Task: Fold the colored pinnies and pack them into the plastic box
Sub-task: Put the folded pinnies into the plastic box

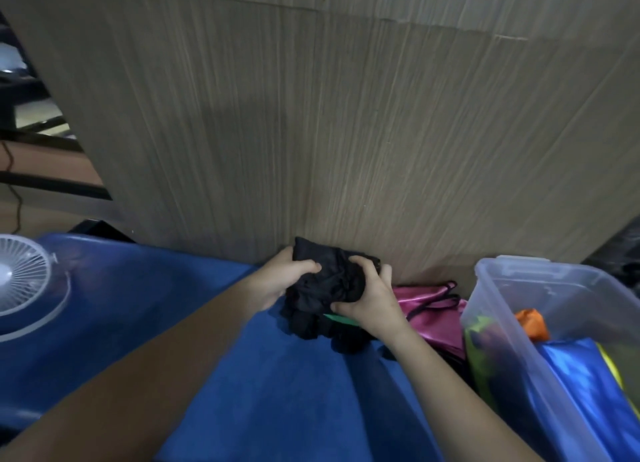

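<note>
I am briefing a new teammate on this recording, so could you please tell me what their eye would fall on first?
First, the two hands at centre: the left hand and right hand both have a grip on a bunched black pinny, held over the blue cloth. Next, the clear plastic box at the right, already holding shiny blue, green and orange fabric. A magenta pinny lies between the hands and the box.

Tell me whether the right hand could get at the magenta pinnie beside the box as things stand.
Probably yes. The magenta pinnie lies uncovered just right of the right hand, before the plastic box. But both hands grip the black pinnie, so the right must let go first.
</note>
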Tool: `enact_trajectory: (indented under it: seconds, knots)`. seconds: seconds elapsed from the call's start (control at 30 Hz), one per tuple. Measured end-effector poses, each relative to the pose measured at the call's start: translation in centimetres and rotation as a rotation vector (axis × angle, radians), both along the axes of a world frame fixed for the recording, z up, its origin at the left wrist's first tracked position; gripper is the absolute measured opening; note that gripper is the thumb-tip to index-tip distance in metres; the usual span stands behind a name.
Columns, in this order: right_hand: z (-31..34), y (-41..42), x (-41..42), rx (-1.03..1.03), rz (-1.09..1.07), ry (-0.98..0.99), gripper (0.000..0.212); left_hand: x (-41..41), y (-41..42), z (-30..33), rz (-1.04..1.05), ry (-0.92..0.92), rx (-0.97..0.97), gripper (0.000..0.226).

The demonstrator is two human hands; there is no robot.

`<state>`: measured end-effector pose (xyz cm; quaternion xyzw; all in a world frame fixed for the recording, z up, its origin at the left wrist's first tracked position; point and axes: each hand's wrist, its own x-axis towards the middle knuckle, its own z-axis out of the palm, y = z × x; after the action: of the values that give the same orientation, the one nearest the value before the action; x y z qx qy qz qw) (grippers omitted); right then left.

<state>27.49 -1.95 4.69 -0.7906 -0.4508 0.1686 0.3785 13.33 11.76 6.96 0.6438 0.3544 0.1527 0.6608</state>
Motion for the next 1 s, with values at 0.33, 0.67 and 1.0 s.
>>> enact_trajectory:
  seconds: [0.33,0.67,1.0]
  knots:
    - [5.8,-3.5,-1.7,0.235,-0.066,0.087,0.081,-1.7,-2.8,8.0,-0.081,-0.084,0.069,0.025]
    - [15.5,-12.5,-2.0,0.384,-0.134,0.001,0.078,-0.5,-11.2,18.5,-0.175,-0.138,0.19,0.028]
    - [18.7,-26.7,2.1,0.413,-0.341,-0.04,0.073,7.9,-22.8,21.8,-0.371,-0.144,0.247,0.028]
